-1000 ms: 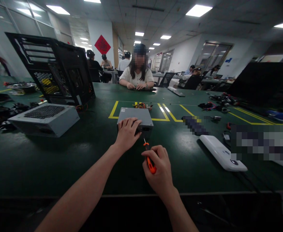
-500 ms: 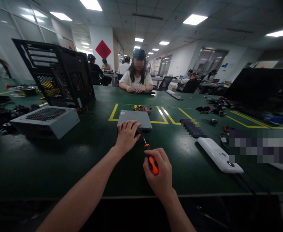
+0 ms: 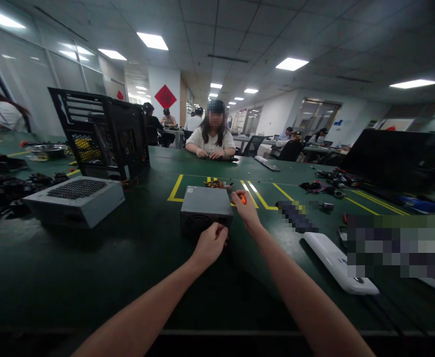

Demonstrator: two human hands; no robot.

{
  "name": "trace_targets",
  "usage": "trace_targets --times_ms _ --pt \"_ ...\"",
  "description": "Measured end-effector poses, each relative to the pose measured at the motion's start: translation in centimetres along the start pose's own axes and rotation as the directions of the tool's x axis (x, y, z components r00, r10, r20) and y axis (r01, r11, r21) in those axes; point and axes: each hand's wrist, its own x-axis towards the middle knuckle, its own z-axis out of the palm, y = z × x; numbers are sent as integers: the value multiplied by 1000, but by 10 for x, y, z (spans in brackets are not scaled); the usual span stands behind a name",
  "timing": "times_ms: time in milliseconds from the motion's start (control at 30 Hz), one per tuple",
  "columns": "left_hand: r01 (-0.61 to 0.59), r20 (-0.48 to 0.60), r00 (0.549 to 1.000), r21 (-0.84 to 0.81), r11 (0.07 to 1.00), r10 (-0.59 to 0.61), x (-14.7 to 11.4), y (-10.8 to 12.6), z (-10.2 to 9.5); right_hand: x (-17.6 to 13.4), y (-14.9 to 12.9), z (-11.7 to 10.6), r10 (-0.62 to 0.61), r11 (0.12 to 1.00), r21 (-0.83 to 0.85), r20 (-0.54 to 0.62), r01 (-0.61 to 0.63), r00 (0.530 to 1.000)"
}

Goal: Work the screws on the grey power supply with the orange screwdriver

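Note:
A grey computer power supply (image 3: 206,201) sits on the green table before me, its fan grille side facing me. My left hand (image 3: 210,244) is in front of that side, near its lower right corner, fingers curled together in a pinch. Whatever lies between those fingertips is too small or hidden to make out. Beside the unit's right edge, my right hand (image 3: 246,210) is closed around a screwdriver (image 3: 243,199). Only a bit of its orange handle shows; the shaft is hidden. Coloured cables (image 3: 214,184) lie behind the power supply.
Another power supply (image 3: 76,198) and an open black computer case (image 3: 105,134) stand at left. On the right lie a white elongated device (image 3: 338,260), a dark object (image 3: 297,216), cables (image 3: 323,188) and a monitor (image 3: 388,166). Across the table sits a person (image 3: 212,136).
My right hand has moved forward with the screwdriver, from the front of the power supply to its right side. My left hand has left the top and come down to the front. The view has tilted up.

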Motion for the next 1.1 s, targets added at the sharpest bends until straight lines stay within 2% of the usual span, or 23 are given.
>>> trace_targets --times_ms 33,67,133,267,333,400,500,700,800,900,1000,1100 --pt "140 54 990 -144 980 -133 2 0 0 9 10 7 46 999 20 12 -46 999" --pt "264 106 964 -285 922 -243 3 1 -1 16 19 15 87 995 42 26 -89 996" --pt "413 188 909 -528 742 -372 5 3 -4 22 31 26 148 984 90 56 -153 987" --pt "440 245 861 -798 412 -445 3 10 -5 24 39 34 169 965 189 77 -180 983" --pt "399 217 841 -867 299 -495 -1 14 -2 23 38 32 157 960 224 74 -170 985" --pt "346 177 821 -911 226 -543 -6 16 1 21 36 28 132 959 246 67 -144 989" --pt "300 158 815 -938 173 -557 -14 19 0 12 27 24 67 965 251 49 -78 997" --pt "336 219 823 -932 138 -523 -28 15 -5 -27 -10 10 -105 978 184 16 100 994" --pt "273 161 859 -947 169 -486 -39 12 -3 -50 -25 0 -230 965 133 26 224 973" --pt "244 136 866 -955 171 -481 -49 11 -3 -68 -33 -6 -329 938 131 52 320 943" --pt "271 181 858 -955 124 -481 -55 13 -6 -79 -39 -6 -359 927 134 43 351 932" --pt "262 219 870 -964 38 -442 -59 13 -11 -89 -46 -1 -399 913 127 69 388 914"
